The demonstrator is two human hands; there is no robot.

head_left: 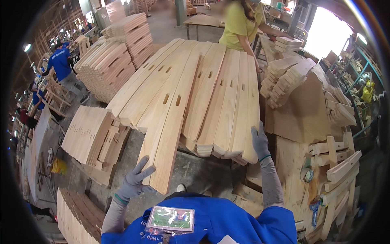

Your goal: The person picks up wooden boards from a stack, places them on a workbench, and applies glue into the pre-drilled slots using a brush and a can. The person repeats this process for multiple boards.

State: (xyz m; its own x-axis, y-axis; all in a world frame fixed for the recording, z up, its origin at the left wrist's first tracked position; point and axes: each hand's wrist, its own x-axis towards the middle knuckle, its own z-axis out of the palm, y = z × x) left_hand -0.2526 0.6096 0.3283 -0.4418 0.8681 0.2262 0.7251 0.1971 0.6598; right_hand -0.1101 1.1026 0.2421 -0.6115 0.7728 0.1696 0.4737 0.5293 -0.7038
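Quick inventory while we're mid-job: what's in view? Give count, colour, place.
Slotted boards: at least eight, pale wood, centre
Plank stacks: at least four, pale wood, left
Short wood pieces: many, pale, right
Sheet: at least one, brown, right of boards
Tool: one, blue, lower right
Container: one, yellow, far left
Co-workers: at least three, yellow or blue tops, top and left
Badge: one, clear-cased, chest
Shirt: one, blue, bottom
Left hand: one, grey-gloved, on boards' near end
Right hand: one, grey-gloved, boards' right edge
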